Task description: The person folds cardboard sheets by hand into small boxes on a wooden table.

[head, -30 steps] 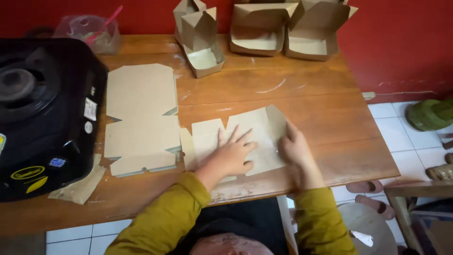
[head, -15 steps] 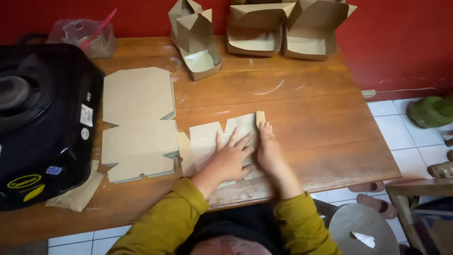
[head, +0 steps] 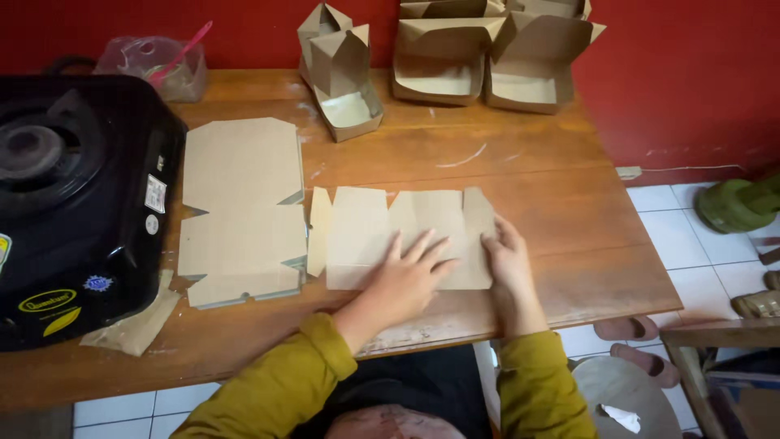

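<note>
In the head view, a flat, unfolded brown cardboard box blank (head: 382,236) lies on the wooden table (head: 536,187), a little below the centre of the frame. The left hand (head: 410,276) rests palm down on the blank's lower right part, fingers (head: 435,248) spread wide and flat, gripping nothing. The right hand (head: 508,256) presses on the blank's right flap, its fingers together and laid flat along the right edge. Just left of the blank sits a stack of flat brown cardboard blanks (head: 240,211), and beyond that, at the left edge, a black gas stove (head: 73,203). Folded brown cardboard boxes (head: 455,57) stand open along the red wall (head: 674,73) at the top of the frame.
</note>
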